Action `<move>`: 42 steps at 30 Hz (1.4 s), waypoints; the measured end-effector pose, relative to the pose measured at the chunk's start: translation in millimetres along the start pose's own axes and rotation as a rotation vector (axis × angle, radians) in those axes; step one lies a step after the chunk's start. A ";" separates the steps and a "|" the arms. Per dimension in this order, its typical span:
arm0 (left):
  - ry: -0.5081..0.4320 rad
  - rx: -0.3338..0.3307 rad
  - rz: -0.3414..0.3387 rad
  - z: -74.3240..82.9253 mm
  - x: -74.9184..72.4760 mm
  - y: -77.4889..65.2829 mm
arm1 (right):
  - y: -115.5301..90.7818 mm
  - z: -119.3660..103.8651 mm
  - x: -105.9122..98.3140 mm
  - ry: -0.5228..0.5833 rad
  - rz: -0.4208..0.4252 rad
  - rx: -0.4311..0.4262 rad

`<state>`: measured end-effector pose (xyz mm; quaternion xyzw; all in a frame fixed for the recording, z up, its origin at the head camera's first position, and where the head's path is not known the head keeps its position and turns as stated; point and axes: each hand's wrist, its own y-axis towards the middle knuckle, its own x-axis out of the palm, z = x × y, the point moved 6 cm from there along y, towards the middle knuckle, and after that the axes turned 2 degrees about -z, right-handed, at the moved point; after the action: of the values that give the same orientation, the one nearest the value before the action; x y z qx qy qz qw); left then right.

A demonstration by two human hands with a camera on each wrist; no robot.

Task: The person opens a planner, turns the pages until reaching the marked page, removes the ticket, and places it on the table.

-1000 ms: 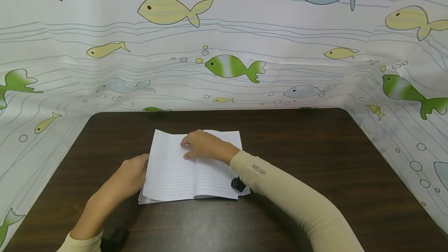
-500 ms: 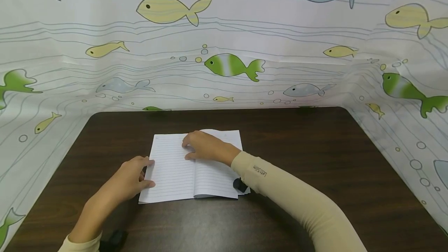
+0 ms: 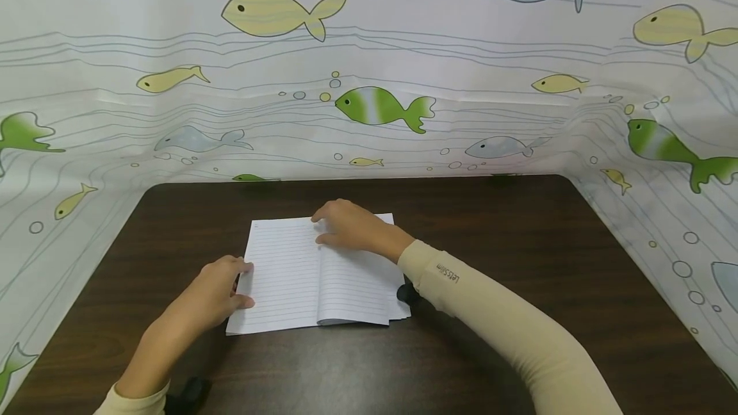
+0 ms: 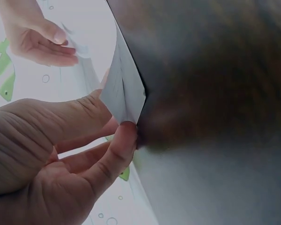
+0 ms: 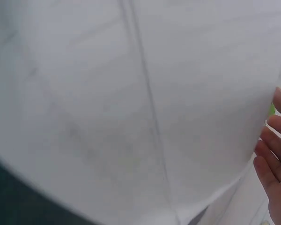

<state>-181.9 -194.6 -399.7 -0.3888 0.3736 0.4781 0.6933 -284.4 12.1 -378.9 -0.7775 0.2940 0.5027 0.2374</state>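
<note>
A lined notebook (image 3: 282,274) lies spread on the dark table, with a right-hand leaf (image 3: 353,287) bowed up near the fold. My left hand (image 3: 216,290) holds the notebook's left edge; thumb and a fingertip lie on the page, the other fingers partly hidden. In the left wrist view, that hand (image 4: 70,150) has paper (image 4: 124,84) between thumb and finger. My right hand (image 3: 354,226) rests near the top of the fold, fingers extended and slightly bent. In the right wrist view, a blurred page (image 5: 98,112) fills most of the picture, beside the right hand's fingers (image 5: 274,136).
The brown tabletop (image 3: 507,242) stretches around the notebook. A white fish-print cloth (image 3: 369,37) stands along the back and sides. Black wrist devices (image 3: 408,294) sit by both forearms, one near the notebook's right edge.
A left-hand leaf, raised a second ago, no longer covers the page below; the left thumb and a fingertip came onto that page. The right hand has slid right and slightly away.
</note>
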 end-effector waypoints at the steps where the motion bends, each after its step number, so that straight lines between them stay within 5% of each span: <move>1: 0.001 -0.005 -0.003 0.0 -0.1 0.3 | -1.4 2.3 -3.0 0.007 0.004 0.012; 12: 0.029 -0.037 -0.001 0.1 0.3 1.2 | -20.8 35.3 -24.5 0.088 0.054 0.166; 22: 0.022 -0.032 0.010 0.1 0.9 -1.5 | -40.1 77.5 -23.6 0.123 0.003 0.308; 32: 0.002 -0.037 -0.001 -1.3 0.5 -0.8 | -48.8 89.8 -15.4 0.127 -0.058 0.316; 42: -0.022 -0.024 0.000 -3.3 0.2 -1.5 | -52.6 87.5 -10.3 0.069 -0.027 0.276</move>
<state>-180.8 -197.8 -401.0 -0.3917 0.3602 0.4869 0.6927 -307.3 110.1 -398.9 -0.7581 0.3577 0.4272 0.3389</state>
